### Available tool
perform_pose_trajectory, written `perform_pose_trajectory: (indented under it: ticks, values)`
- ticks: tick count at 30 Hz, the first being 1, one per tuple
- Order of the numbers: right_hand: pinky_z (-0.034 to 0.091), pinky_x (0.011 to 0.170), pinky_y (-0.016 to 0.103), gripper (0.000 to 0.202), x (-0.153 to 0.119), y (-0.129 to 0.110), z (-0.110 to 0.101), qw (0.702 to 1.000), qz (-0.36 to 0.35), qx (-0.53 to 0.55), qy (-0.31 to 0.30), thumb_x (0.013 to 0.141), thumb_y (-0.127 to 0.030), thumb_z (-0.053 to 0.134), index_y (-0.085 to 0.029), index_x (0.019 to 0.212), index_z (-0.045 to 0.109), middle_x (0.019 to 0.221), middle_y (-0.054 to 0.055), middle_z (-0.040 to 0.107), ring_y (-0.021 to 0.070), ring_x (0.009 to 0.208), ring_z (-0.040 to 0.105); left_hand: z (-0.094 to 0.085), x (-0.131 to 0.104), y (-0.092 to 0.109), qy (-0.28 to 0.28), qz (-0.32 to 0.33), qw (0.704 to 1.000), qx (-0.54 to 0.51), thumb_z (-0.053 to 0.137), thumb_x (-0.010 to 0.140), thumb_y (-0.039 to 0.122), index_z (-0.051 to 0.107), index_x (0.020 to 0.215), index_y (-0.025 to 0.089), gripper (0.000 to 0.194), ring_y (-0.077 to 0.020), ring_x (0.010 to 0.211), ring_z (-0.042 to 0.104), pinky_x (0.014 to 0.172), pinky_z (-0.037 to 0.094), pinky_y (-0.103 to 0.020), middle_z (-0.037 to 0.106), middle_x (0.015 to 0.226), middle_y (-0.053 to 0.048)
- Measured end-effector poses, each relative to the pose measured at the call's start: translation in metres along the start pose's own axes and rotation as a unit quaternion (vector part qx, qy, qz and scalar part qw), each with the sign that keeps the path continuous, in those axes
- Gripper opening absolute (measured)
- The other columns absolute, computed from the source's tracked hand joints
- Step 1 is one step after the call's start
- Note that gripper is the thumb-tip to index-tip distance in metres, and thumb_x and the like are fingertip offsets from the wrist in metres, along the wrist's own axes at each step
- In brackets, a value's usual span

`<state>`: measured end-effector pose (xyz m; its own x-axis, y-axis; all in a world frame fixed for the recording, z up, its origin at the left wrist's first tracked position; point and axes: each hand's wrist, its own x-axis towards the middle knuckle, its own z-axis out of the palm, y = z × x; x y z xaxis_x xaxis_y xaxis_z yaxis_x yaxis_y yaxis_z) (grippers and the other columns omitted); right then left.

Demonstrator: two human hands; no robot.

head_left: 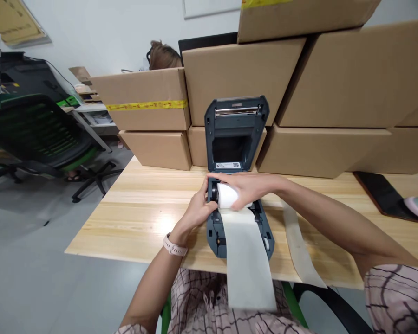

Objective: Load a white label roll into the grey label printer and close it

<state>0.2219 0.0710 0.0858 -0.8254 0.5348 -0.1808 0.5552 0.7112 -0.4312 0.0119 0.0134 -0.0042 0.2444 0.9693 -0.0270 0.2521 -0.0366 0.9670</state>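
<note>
The right hand [251, 185] curls round the label roll [225, 196], the loosely spread left hand [198, 207] beside it touches the label printer [214, 243], and uneven pressure could skew the roll.

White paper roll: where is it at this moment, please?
In the head view, the white paper roll sits just right of the picture's middle, inside the open printer, with the right hand over it and the left hand beside its left end.
</note>
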Motion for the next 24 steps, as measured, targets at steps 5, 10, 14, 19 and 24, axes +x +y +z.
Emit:
perform_pose_trajectory:
  ticks: [5, 10, 14, 19, 24]
  values:
    - [0.057, 0.101, 0.037, 0.11, -0.063, -0.002, -0.037, 0.984, -0.101, 0.081, 0.126, 0.075, -0.035, 0.08, -0.032, 0.167, 0.021, 0.148, 0.005, 0.061, 0.0269, 0.123, 0.067, 0.001, -0.004, 0.004, -0.01, 0.009, 1.0, -0.018, 0.054, 0.07, 0.016, 0.021, 0.167, 0.021, 0.102, -0.0214, 0.097, 0.068, 0.081, 0.055, -0.029, 0.067, 0.137, -0.008]
    - [0.058, 0.093, 0.036, 0.107, -0.117, 0.034, -0.04, 0.953, 0.006, 0.081, 0.291, 0.072, -0.036, 0.088, -0.034, 0.164, 0.032, 0.134, 0.009, 0.067, 0.0262, 0.114, 0.068, 0.003, -0.006, 0.01, -0.008, 0.004, 0.999, -0.032, 0.053, 0.068, 0.015, 0.023, 0.167, 0.019, 0.103, -0.0225, 0.099, 0.069, 0.082, 0.055, -0.029, 0.072, 0.126, -0.007]
    - [0.059, 0.097, 0.042, 0.105, -0.112, 0.074, -0.005, 0.925, 0.135, 0.185, 0.303, 0.07, -0.042, 0.088, -0.03, 0.161, 0.038, 0.14, 0.015, 0.064, 0.0307, 0.116, 0.069, 0.003, -0.006, 0.015, -0.006, 0.023, 0.999, -0.034, 0.053, 0.067, 0.015, 0.027, 0.165, 0.018, 0.102, -0.0254, 0.109, 0.069, 0.091, 0.055, -0.032, 0.071, 0.133, -0.008]
    - [0.044, 0.119, 0.053, 0.112, -0.082, 0.096, 0.033, 0.907, 0.169, 0.274, 0.27, 0.065, -0.035, 0.088, -0.021, 0.161, 0.034, 0.148, 0.017, 0.059, 0.0351, 0.135, 0.059, 0.003, -0.006, 0.014, -0.006, 0.032, 0.998, -0.055, 0.055, 0.068, 0.017, 0.029, 0.165, 0.017, 0.1, -0.0288, 0.124, 0.065, 0.104, 0.053, -0.038, 0.057, 0.154, -0.011]
    - [0.038, 0.124, 0.053, 0.111, -0.107, 0.108, 0.032, 0.899, 0.138, 0.33, 0.253, 0.075, -0.044, 0.084, -0.025, 0.166, 0.024, 0.161, 0.017, 0.049, 0.0312, 0.15, 0.047, 0.004, -0.003, 0.008, 0.0, 0.017, 0.998, -0.055, 0.057, 0.069, 0.019, 0.024, 0.166, 0.017, 0.103, -0.0319, 0.13, 0.063, 0.108, 0.052, -0.042, 0.06, 0.151, -0.012]
